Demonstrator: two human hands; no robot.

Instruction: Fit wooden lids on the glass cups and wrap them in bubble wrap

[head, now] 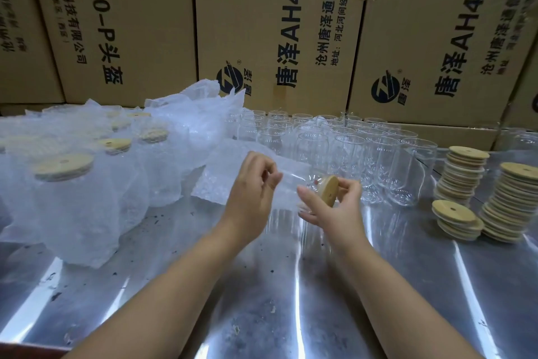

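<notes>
Wrapped cups (64,184) left, glass cups (349,143) centre-back, lid stacks (465,175) right, cartons (262,24) behind table (262,286).

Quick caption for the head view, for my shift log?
Left hand holds a sideways glass cup while right hand fits its wooden lid; wrapped cups left, lid stacks right.

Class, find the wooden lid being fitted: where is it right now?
Head view, centre: the wooden lid sits in the right hand, at the mouth of the glass cup the left hand holds.

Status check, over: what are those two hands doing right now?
Left hand grips glass cup, tipped sideways. Right hand pinches wooden lid at its mouth. Bubble wrap lies just behind, nothing blocking.
</notes>
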